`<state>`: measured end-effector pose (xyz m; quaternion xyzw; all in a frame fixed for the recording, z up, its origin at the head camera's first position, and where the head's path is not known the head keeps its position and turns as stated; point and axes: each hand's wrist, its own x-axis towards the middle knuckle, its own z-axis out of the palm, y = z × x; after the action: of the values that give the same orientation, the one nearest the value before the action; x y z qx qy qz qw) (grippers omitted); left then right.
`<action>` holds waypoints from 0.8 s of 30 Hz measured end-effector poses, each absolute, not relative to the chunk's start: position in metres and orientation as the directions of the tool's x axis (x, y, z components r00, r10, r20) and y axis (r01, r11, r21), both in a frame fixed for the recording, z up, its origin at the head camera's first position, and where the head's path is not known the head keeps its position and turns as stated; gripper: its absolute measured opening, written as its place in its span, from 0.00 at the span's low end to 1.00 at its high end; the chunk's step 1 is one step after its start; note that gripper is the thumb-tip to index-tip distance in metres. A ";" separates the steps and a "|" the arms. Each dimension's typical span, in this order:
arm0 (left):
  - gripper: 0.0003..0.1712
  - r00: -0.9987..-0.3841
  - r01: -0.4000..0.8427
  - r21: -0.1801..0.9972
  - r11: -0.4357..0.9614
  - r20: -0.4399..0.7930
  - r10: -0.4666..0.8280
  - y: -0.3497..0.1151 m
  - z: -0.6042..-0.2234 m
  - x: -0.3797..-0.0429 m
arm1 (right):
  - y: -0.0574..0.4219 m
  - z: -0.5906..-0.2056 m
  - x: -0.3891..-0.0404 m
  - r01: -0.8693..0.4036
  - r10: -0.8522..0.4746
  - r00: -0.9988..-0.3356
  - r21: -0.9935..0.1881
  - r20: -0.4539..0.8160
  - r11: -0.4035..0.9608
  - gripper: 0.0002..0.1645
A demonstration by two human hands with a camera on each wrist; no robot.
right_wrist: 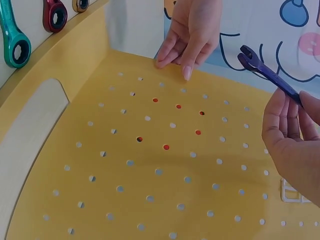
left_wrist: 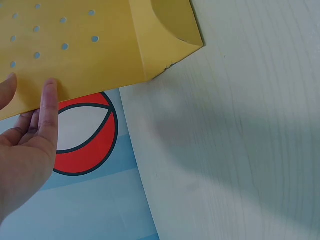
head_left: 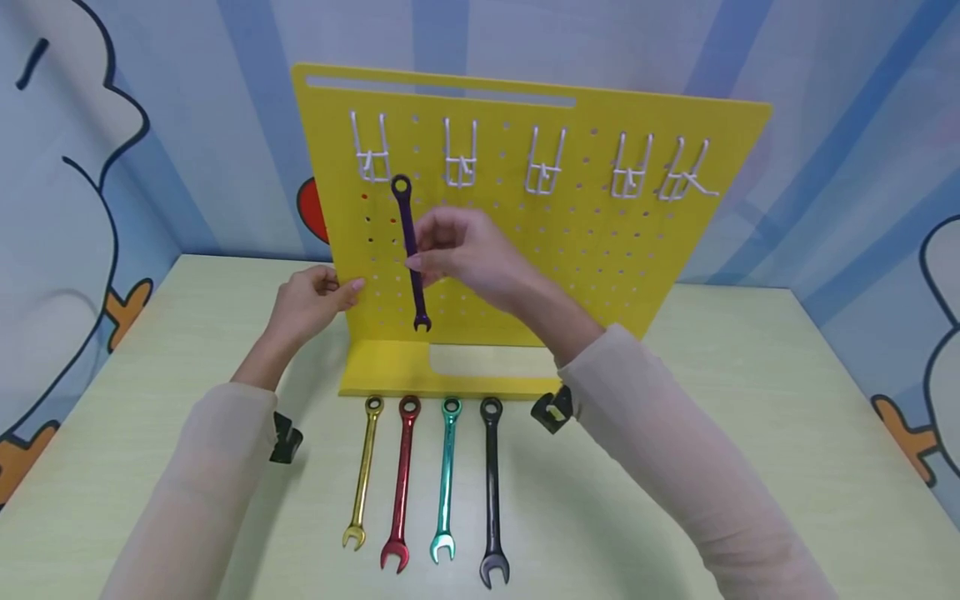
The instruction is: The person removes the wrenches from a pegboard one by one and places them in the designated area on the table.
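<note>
My right hand point(head_left: 468, 250) pinches a dark purple combination wrench point(head_left: 408, 242) near its middle, in front of the yellow pegboard point(head_left: 480, 125). The wrench stands nearly upright, ring end up and open jaw down. Its ring end is just below and right of the leftmost white hook point(head_left: 371, 158). In the right wrist view, the purple wrench point(right_wrist: 272, 76) points its open end away from the right hand point(right_wrist: 292, 132). My left hand point(head_left: 311, 300) grips the board's left edge, thumb in front. In the left wrist view, the left hand point(left_wrist: 30, 145) is at that edge.
A gold wrench point(head_left: 363, 475), a red wrench point(head_left: 402, 483), a teal wrench point(head_left: 447, 479) and a black wrench point(head_left: 492, 492) lie side by side on the pale table point(head_left: 600, 500), before the board's base point(head_left: 386, 367). Several white wire hooks line the board's upper part.
</note>
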<state>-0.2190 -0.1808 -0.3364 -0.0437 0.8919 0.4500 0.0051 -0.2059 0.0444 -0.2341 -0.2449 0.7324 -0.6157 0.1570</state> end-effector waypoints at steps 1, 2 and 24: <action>0.31 -0.996 -0.084 0.802 0.592 -0.049 -0.075 -0.181 -0.336 -0.219 | 0.045 -0.235 -0.206 -0.162 -0.552 -0.831 -0.979 0.067 0.126 0.06; 0.31 -0.996 -0.086 0.801 0.593 -0.050 -0.076 -0.181 -0.336 -0.219 | 0.046 -0.235 -0.206 -0.155 -0.551 -0.832 -0.979 0.060 0.128 0.06; 0.30 -0.996 -0.086 0.803 0.590 -0.046 -0.081 -0.180 -0.335 -0.215 | 0.065 -0.250 -0.204 -0.106 -0.524 -0.851 -0.967 -0.033 0.232 0.05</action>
<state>-0.2154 -0.1799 -0.3351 -0.0468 0.8916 0.4504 0.0024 -0.2036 0.0651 -0.2505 -0.2059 0.7643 -0.5844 0.1788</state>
